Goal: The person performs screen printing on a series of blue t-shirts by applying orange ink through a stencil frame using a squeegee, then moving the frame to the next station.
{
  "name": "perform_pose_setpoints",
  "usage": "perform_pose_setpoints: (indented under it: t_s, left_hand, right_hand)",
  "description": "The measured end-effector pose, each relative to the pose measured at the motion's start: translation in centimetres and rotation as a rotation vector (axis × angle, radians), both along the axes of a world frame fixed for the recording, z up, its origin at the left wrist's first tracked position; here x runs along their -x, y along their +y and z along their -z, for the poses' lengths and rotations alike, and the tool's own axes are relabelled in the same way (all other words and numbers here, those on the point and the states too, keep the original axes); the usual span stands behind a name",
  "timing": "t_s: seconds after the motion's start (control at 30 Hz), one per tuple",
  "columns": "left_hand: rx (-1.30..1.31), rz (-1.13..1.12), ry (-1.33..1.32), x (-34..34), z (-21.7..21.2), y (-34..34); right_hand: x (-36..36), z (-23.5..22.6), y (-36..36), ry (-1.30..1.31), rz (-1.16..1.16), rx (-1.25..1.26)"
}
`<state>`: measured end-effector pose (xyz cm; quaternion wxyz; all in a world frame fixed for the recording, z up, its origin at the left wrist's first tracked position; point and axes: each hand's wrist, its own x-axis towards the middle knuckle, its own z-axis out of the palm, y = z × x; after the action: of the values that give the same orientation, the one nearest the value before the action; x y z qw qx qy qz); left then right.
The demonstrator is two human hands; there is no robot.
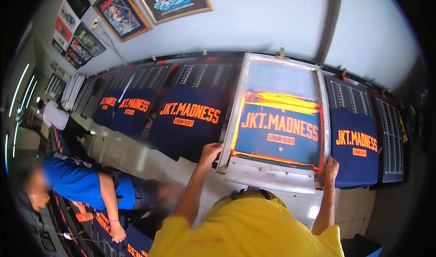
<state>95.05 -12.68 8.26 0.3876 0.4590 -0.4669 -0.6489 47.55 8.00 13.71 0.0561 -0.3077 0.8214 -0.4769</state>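
Observation:
A screen printing frame [235, 109] with metal rims lies in front of me, over dark blue fabric. Orange ink [284, 103] is smeared across the far part of its mesh, and orange lettering shows below. Along the near end runs a wide silver plate [272, 177] with screws. My left hand [211, 153] is closed on the frame's left side near the front corner. Opposite it, my right hand [331, 170] grips the right side. Some of the fingers are hidden by the rims.
Dark blue shirts with orange prints lie on boards to the left [184, 136] and right [356, 150]. A metal clamp [281, 53] sits at the frame's far end. A co-worker in a blue shirt [86, 182] bends over another row behind my left side. Farther off stands a person in white [55, 116].

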Motion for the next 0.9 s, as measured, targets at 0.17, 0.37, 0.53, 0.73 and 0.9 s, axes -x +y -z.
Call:
perform_pose_setpoints:
  t_s: [0.17,0.37,0.53,0.73,0.9]
  left_hand:
    - [0.034,-0.099,0.029,-1.0,-0.5,1.4]
    - [0.123,-0.195,-0.031,-3.9,-1.4,1.2]
    - [0.127,-0.252,-0.051,-10.1,-1.2,-1.7]
    - [0.105,-0.209,-0.066,-18.6,-3.0,-5.1]
    - [0.070,-0.170,0.002,-26.2,-3.9,-8.5]
  right_hand:
    - [0.3,-0.1,0.7,0.041,0.000,-0.035]
    - [-3.0,-1.3,-0.5,0.031,-0.072,0.000]
    - [-8.2,-0.8,-3.6,0.048,-0.087,0.042]
    - [-16.6,-2.2,-7.5,0.020,-0.094,0.028]
    - [-22.7,-2.2,-10.7,-0.056,-0.165,-0.021]
